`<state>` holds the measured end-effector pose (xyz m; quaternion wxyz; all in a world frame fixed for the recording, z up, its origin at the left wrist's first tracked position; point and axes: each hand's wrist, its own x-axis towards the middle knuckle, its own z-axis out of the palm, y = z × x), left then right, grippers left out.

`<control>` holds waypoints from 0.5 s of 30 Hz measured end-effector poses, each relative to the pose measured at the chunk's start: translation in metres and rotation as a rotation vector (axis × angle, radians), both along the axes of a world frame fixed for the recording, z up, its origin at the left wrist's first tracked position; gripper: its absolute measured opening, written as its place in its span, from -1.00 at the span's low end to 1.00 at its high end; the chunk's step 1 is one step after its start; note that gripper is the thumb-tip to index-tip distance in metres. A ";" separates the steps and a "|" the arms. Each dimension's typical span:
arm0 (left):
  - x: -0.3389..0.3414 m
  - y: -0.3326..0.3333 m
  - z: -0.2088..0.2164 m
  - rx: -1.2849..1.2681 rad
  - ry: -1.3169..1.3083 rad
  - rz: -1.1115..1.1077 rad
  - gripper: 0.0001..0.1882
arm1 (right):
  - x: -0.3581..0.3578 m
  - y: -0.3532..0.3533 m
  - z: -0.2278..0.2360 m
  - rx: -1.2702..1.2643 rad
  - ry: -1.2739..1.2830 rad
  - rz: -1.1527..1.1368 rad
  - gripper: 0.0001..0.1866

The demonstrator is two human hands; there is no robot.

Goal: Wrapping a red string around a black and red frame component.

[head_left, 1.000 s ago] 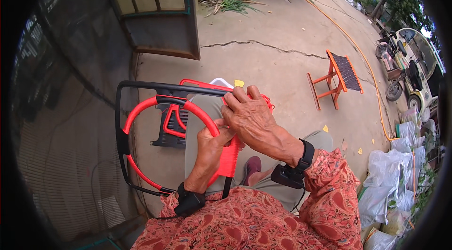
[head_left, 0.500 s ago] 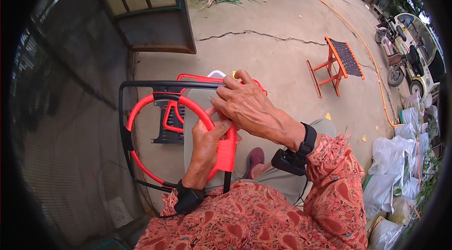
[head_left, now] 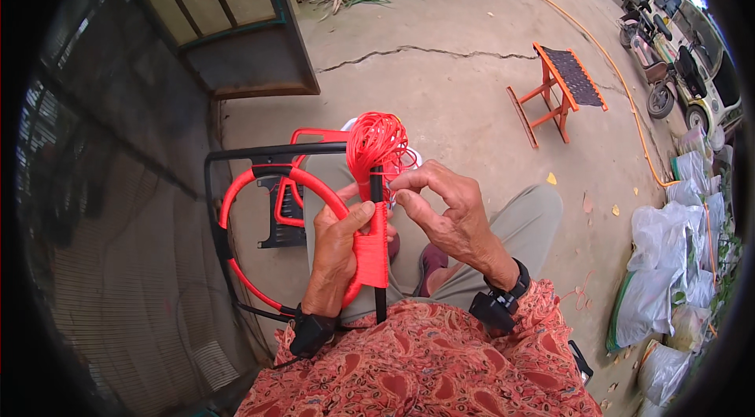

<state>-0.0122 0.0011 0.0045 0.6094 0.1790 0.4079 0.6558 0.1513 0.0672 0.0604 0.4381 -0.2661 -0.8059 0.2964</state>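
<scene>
A black metal frame (head_left: pixel 275 151) rests across my lap, with a ring wrapped in red (head_left: pixel 236 198) set inside it. Red plastic cord is wound in tight turns (head_left: pixel 372 256) along the frame's near right bar. My left hand (head_left: pixel 334 248) grips this bar at the wound part, thumb on top and fingers curled behind. A loose bundle of red cord (head_left: pixel 377 139) lies over the frame's far right corner. Just right of the bar, my right hand (head_left: pixel 448 209) is bent with thumb and forefinger close together, near thin red strands; what they pinch is too small to make out.
Beyond my knees stands an orange folding stool (head_left: pixel 570 75) with a dark woven seat. A red frame and a dark slatted piece (head_left: pixel 283 213) are partly hidden behind the ring. A metal door (head_left: pixel 228 24) stands at left; plastic bags (head_left: pixel 661 260) line the right.
My right hand has moved from the frame's far corner toward me and right, uncovering the red cord bundle now lying over that corner. My left hand keeps its grip on the bar.
</scene>
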 end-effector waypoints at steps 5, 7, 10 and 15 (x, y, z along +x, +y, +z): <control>0.002 -0.001 0.000 0.003 0.012 -0.062 -0.38 | -0.008 0.008 -0.049 -0.506 0.142 -0.012 -0.80; 0.003 -0.001 0.002 0.018 0.009 -0.071 -0.37 | -0.010 0.012 -0.061 -0.601 0.201 0.120 -0.76; 0.003 -0.003 0.002 0.020 0.004 -0.055 -0.35 | -0.011 0.019 -0.067 -0.771 0.213 0.333 -0.69; 0.003 -0.004 0.006 0.025 -0.006 -0.088 -0.31 | -0.007 0.024 -0.078 -1.009 0.183 0.505 -0.63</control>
